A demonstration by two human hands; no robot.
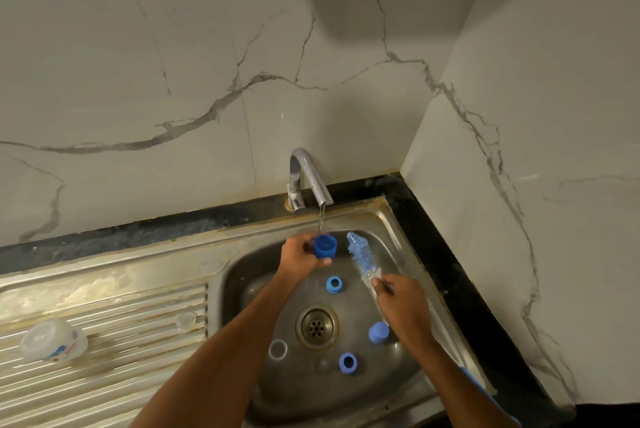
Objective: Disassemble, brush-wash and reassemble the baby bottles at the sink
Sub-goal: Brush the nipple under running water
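My left hand (300, 253) grips a blue bottle cap (325, 246) mouth-up under the thin stream from the tap (308, 178). To its right, my right hand (398, 299) holds the bottle brush (360, 254) by its wire handle, its blue-white bristles pointing up and away, apart from the cap. On the floor of the sink (242, 275) lie two blue screw rings (334, 284) (347, 362), another blue cap (378, 332) and a clear ring (278, 349) around the drain (316, 324).
A clear baby bottle (52, 341) lies on its side on the ribbed steel drainboard (121, 358) at the left, with a clear teat (186, 320) nearer the basin. Marble-tiled walls close the back and right; a black counter strip (433, 237) edges the sink.
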